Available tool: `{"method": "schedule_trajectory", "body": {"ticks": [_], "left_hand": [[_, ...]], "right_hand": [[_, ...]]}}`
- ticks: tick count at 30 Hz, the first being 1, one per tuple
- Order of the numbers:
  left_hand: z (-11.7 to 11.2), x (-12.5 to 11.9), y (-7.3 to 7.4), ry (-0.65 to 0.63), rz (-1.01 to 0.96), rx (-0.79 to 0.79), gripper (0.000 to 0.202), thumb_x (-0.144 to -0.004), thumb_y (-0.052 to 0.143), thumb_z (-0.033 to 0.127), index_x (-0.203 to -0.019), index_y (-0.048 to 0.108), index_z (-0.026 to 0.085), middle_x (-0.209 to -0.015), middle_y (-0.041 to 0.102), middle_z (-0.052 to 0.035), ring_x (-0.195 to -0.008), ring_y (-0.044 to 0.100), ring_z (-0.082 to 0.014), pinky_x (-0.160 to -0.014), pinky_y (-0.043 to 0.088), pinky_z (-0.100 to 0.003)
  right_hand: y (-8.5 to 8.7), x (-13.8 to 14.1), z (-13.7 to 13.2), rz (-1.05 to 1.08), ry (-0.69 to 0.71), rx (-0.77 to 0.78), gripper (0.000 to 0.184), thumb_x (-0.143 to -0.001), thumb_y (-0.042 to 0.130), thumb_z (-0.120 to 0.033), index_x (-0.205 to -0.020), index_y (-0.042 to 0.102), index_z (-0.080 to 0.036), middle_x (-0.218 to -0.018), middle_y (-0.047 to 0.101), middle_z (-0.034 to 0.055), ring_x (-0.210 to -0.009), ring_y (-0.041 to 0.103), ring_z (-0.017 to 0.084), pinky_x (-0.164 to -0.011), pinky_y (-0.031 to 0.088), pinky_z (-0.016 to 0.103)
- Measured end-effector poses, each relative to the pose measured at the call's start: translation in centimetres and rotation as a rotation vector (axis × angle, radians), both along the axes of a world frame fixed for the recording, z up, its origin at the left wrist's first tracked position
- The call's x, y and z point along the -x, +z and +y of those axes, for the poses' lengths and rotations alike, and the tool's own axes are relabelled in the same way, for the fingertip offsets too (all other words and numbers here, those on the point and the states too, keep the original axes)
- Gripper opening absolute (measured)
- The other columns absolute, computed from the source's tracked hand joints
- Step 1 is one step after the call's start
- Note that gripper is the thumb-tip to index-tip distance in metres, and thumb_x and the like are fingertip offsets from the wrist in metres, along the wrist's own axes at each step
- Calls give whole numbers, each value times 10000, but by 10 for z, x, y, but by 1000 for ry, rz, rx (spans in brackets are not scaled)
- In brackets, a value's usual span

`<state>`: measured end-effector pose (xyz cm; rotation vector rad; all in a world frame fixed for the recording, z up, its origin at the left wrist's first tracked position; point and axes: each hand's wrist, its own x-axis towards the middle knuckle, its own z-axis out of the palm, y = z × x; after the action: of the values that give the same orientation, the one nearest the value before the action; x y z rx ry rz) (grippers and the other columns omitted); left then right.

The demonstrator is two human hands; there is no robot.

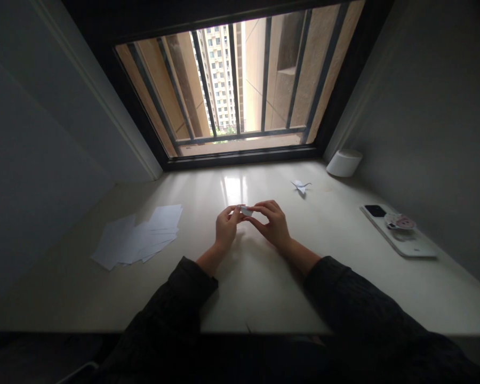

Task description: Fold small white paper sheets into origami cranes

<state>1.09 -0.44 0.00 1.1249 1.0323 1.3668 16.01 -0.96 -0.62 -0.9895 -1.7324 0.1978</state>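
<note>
My left hand [226,226] and my right hand [274,224] hover close together above the middle of the pale table [256,288]. Between their fingertips they pinch a small piece of folded white paper [246,212], partly hidden by my fingers. Ahead and to the right of my right hand, a folded paper crane [301,185] rests on the tabletop. Loose, overlapping sheets of white paper [138,237] lie spread out to the left of my left hand. Dark sleeves cover both forearms.
A white smartphone [396,232] with a pink round grip lies near the right wall. A white cylindrical object [344,162] stands in the far right corner. A barred window [224,85] lines the far edge of the table, with walls on both sides.
</note>
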Motion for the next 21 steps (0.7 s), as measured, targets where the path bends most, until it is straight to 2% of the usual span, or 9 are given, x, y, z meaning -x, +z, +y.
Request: {"method": "schedule_trajectory", "body": {"ticks": [2, 9, 17, 21], "left_hand": [[0, 1, 1, 3, 16, -6, 382, -777, 638, 455, -934, 685, 110, -769, 727, -86, -784, 706, -229, -823, 556, -414], [-2, 3, 4, -4, 120, -97, 351, -798, 620, 451, -921, 698, 132, -813, 731, -78, -802, 707, -228, -829, 553, -393], [0, 3, 0, 11, 87, -112, 360, -785, 644, 436, -971, 716, 135, -840, 732, -69, -791, 701, -199, -832, 565, -392], [1, 2, -3, 16, 56, -108, 344, -767, 670, 422, -952, 724, 138, -882, 736, -79, -781, 700, -194, -833, 569, -398]], "right_hand": [[-1, -1, 1, 15, 8, 20, 267, -763, 718, -317, -1028, 687, -304, -930, 663, 50, -901, 573, 237, -818, 498, 411], [-2, 0, 2, 193, 40, 149, 212, -753, 727, -335, -959, 716, -286, -837, 665, 37, -812, 589, 212, -760, 497, 382], [-9, 1, 9, 430, 162, 374, 299, -700, 748, -424, -935, 742, -241, -840, 665, 45, -747, 599, 180, -694, 496, 336], [-11, 2, 11, 477, 170, 396, 291, -706, 737, -436, -914, 747, -232, -872, 680, 59, -769, 617, 191, -697, 500, 341]]}}
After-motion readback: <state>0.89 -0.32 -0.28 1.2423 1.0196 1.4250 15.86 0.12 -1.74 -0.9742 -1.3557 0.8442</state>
